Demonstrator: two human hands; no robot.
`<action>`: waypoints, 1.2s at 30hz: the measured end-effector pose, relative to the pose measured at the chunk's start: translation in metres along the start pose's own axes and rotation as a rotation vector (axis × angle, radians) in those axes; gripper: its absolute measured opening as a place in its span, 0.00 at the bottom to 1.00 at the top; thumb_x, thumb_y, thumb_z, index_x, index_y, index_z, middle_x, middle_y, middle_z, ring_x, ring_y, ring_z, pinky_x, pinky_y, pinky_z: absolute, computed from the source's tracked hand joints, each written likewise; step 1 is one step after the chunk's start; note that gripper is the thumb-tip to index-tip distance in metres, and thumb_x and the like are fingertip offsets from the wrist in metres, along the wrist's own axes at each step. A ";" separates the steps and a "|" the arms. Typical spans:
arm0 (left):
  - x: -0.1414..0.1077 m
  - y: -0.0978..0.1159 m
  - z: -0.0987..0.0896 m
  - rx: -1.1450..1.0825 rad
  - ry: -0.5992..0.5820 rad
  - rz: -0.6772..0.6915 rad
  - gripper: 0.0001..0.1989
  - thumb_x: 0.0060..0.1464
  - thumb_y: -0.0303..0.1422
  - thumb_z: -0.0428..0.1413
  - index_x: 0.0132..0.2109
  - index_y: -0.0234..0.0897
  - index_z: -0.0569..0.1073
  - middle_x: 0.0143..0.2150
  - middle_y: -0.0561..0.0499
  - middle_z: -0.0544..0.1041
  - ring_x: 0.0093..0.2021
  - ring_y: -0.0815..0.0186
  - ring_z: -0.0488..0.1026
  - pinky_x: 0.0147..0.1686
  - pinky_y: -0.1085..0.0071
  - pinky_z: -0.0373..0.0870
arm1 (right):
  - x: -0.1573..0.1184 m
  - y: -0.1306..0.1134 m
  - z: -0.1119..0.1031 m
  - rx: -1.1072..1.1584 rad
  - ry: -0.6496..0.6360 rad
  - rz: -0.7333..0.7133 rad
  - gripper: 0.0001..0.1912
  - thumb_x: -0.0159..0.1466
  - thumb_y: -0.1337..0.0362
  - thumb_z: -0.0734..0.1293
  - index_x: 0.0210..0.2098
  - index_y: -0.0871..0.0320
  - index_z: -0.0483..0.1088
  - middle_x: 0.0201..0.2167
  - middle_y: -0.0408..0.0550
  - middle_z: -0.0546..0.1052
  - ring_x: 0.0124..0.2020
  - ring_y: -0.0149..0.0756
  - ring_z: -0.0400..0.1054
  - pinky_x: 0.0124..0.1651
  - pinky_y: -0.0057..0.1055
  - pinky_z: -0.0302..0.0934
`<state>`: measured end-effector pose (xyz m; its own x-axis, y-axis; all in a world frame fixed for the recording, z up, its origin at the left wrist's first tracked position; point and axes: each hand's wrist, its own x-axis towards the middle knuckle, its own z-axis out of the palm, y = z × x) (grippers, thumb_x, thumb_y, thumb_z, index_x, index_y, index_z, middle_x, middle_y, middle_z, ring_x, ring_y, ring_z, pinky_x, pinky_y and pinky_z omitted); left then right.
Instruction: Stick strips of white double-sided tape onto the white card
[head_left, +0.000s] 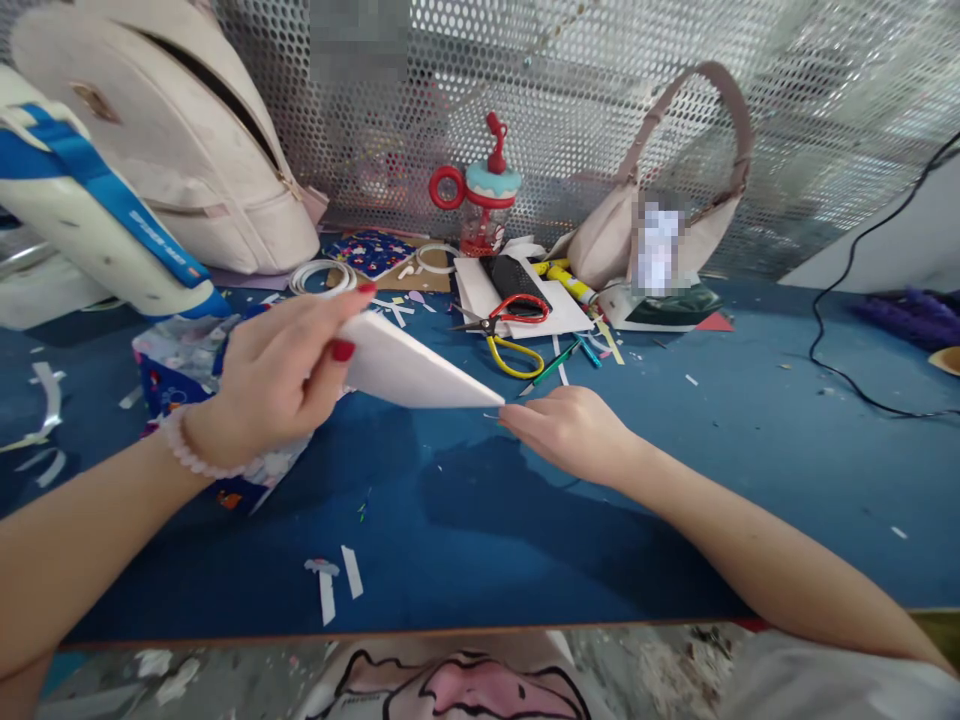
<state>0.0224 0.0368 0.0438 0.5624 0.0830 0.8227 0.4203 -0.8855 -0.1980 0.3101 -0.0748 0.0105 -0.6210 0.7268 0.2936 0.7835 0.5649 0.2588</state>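
A flat white board is held tilted above the blue table. My left hand grips its upper left end between thumb and fingers. At its lower right corner, my right hand pinches the tip, with a thin pale sliver beside the fingertips. Under my left hand lies a patterned blue and white piece, partly hidden by the hand and wrist. Scissors with one red and one yellow handle rest open beyond the board, beside a green pencil.
A backpack and a blue-white cylindrical object stand at left. Behind are a lidded cup, a handbag and a black case on white sheets. A black cable runs at right. Paper scraps lie near the front edge.
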 end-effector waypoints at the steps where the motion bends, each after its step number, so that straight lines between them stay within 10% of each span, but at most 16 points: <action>1: 0.000 -0.002 0.000 0.002 -0.007 -0.073 0.22 0.66 0.29 0.44 0.65 0.39 0.60 0.48 0.48 0.77 0.43 0.64 0.76 0.46 0.69 0.74 | 0.000 0.002 0.000 0.006 0.007 0.016 0.14 0.69 0.69 0.56 0.30 0.59 0.69 0.16 0.40 0.69 0.17 0.28 0.54 0.25 0.31 0.38; 8: -0.008 -0.008 0.025 -0.321 -0.454 -0.239 0.21 0.68 0.34 0.43 0.65 0.36 0.61 0.60 0.46 0.71 0.56 0.60 0.71 0.57 0.68 0.68 | 0.000 0.006 0.006 0.070 0.006 0.108 0.17 0.71 0.63 0.54 0.34 0.58 0.72 0.17 0.42 0.72 0.17 0.28 0.58 0.25 0.29 0.41; 15: -0.020 0.012 0.044 -0.568 -0.956 -0.305 0.23 0.66 0.34 0.39 0.65 0.36 0.60 0.62 0.43 0.66 0.60 0.59 0.66 0.60 0.63 0.62 | 0.007 0.015 -0.008 0.431 -0.307 0.300 0.10 0.67 0.65 0.58 0.36 0.56 0.70 0.24 0.43 0.74 0.23 0.29 0.62 0.28 0.27 0.47; 23: -0.019 0.012 0.046 -0.645 -0.911 -0.400 0.20 0.63 0.31 0.40 0.58 0.36 0.66 0.59 0.44 0.66 0.58 0.60 0.66 0.60 0.62 0.61 | -0.002 0.055 -0.001 0.917 -0.513 0.539 0.11 0.62 0.57 0.60 0.36 0.57 0.68 0.20 0.40 0.70 0.21 0.31 0.62 0.27 0.27 0.53; 36: -0.027 0.008 0.064 -0.708 -0.715 -0.545 0.15 0.57 0.32 0.46 0.48 0.36 0.72 0.56 0.43 0.69 0.59 0.57 0.66 0.61 0.53 0.64 | -0.001 0.061 0.019 1.086 -0.175 0.571 0.12 0.62 0.55 0.63 0.32 0.58 0.66 0.15 0.36 0.66 0.18 0.26 0.57 0.24 0.26 0.50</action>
<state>0.0558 0.0568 -0.0141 0.7998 0.5754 0.1708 0.3648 -0.6920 0.6229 0.3593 -0.0338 0.0088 -0.2390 0.9704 -0.0350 0.6053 0.1207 -0.7868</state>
